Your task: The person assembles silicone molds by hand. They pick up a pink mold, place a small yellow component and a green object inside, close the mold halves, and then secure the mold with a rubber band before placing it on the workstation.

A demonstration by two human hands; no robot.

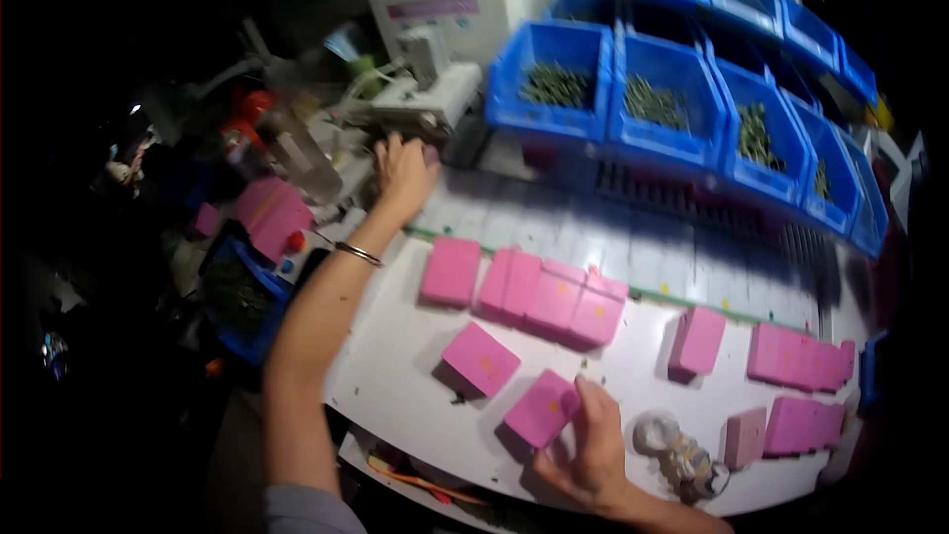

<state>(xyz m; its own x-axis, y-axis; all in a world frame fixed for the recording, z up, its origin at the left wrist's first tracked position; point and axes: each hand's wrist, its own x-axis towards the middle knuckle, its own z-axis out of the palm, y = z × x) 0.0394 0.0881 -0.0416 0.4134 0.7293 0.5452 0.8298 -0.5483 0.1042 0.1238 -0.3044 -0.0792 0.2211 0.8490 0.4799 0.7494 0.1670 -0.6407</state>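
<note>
Pink block (pixel 543 409) between the right hand's (pixel 596 440) thumb and fingers; some blocks grouped, others single.
That hand is part-curled around the block's right side. Beyond it, a loose block (pixel 481 360), then a row of blocks (pixel 556 299). Fingers bent, the left hand (pixel 403 176) is at a white machine (pixel 425 99); I cannot tell its grip.

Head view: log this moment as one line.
left hand: near pale device, grip unclear | right hand: holds pink block by its right side | nearby: other pink blocks, blue bins
</note>
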